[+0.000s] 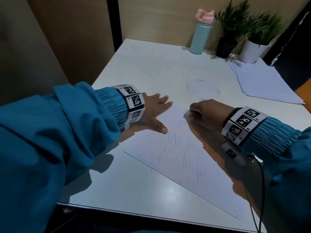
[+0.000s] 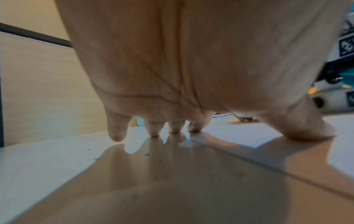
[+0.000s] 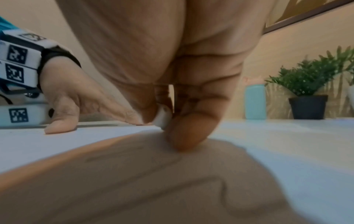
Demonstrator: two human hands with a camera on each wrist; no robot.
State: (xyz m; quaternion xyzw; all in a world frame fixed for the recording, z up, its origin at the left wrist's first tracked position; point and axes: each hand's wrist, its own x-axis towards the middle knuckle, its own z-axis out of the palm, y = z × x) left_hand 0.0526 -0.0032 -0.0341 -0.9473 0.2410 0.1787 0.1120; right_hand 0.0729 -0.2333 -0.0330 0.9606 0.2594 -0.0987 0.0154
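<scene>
A white sheet of paper (image 1: pixel 181 158) with faint pencil scribbles lies on the white table (image 1: pixel 151 68). My left hand (image 1: pixel 156 111) lies spread on the sheet's upper left edge, with the thumb (image 2: pixel 310 130) and the fingertips (image 2: pixel 194 128) pressing down. My right hand (image 1: pixel 205 113) is curled into a fist on the sheet and pinches a small white eraser (image 3: pixel 162 119) between thumb and fingers. The eraser (image 1: pixel 187 113) touches the paper at the top of the scribbles. In the right wrist view the picture is blurred.
A teal bottle with a pink lid (image 1: pixel 201 33) stands at the table's far edge beside a plant in a black pot (image 1: pixel 226 46) and one in a white pot (image 1: pixel 252 50). A stack of white paper (image 1: pixel 262 83) lies far right. Wood panels wall the back.
</scene>
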